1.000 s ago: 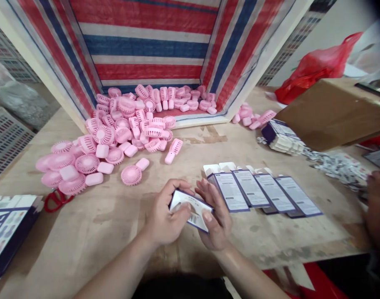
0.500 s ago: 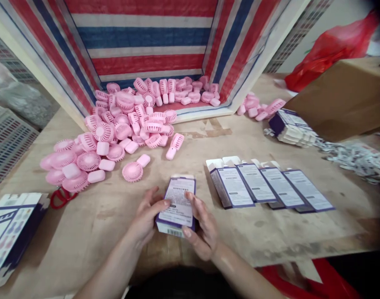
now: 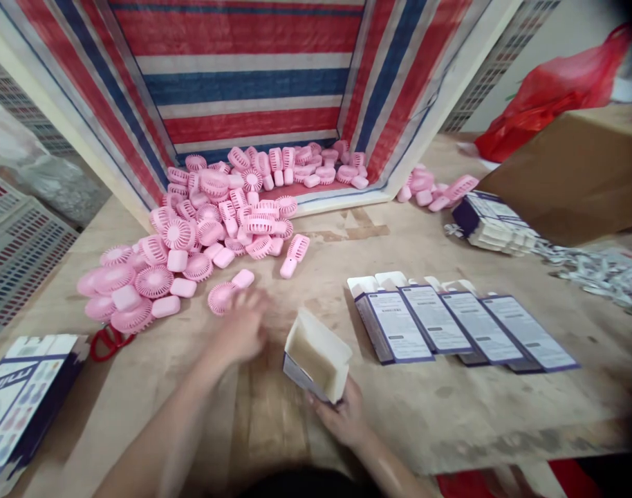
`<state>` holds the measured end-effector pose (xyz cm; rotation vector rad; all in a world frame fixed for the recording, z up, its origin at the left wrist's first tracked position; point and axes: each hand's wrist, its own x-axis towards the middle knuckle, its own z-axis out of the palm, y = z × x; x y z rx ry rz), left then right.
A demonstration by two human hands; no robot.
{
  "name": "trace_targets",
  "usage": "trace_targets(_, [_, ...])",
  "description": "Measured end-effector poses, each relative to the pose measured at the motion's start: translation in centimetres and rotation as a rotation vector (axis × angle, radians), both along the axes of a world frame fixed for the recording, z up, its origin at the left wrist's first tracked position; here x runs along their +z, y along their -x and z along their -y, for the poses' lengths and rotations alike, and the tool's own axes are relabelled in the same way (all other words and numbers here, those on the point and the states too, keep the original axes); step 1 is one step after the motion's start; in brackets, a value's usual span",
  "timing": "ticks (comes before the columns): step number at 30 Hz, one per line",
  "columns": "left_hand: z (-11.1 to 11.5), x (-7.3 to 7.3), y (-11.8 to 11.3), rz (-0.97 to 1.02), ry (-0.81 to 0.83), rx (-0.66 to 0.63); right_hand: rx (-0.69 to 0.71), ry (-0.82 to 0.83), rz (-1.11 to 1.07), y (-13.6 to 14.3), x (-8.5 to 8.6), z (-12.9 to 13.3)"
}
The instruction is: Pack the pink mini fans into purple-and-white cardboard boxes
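My right hand (image 3: 344,415) grips a small purple-and-white carton (image 3: 308,373) from its near right side. The carton is tilted with its open mouth towards me, and its inside looks bare. My left hand (image 3: 240,325) is at the near edge of a single pink handheld fan (image 3: 223,297) lying on the table. Motion smears its fingers, so whether they touch the fan is unclear. Beyond it spreads a large heap of pink fans (image 3: 178,235), with one more fan (image 3: 295,254) lying apart at the heap's right.
Several cartons (image 3: 396,325) lie in a row on the right. Behind them are stacked flat cartons (image 3: 495,221), white cables (image 3: 601,270) and a brown cardboard box (image 3: 570,180). A striped-lined frame (image 3: 254,83) stands at the back. Red scissors (image 3: 106,342) and a larger carton (image 3: 25,394) lie left.
My left hand has let go of the carton and moved forward to the single fan. My right hand has turned the carton so its open end faces me.
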<state>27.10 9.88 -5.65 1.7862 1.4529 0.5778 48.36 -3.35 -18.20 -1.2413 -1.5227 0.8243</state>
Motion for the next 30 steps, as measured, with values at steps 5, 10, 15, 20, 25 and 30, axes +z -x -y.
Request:
trace_targets(5, [-5.8,-0.6,1.7,0.028,-0.065,0.357,0.011,0.032,-0.091,-0.4,0.1,-1.2])
trace_targets(10, [-2.9,4.0,-1.0,0.538,-0.195,0.325,0.044,0.062,-0.156,-0.6,1.0,-1.5])
trace_targets(15, [2.3,8.1,-5.1,0.617,-0.626,-0.282,0.136,0.095,-0.174,-1.0,3.5,-2.3])
trace_targets(20, [3.7,6.5,-3.6,0.175,-0.492,-0.425,0.2,0.137,-0.14,-1.4,5.3,-2.7])
trace_targets(25, [2.9,1.3,-3.0,0.165,0.041,-0.193,0.246,0.094,0.18,-3.4,7.0,-3.4])
trace_targets(30, [-2.6,-3.5,-10.5,0.345,0.08,0.02,0.138,-0.012,0.448,-9.3,10.7,-4.4])
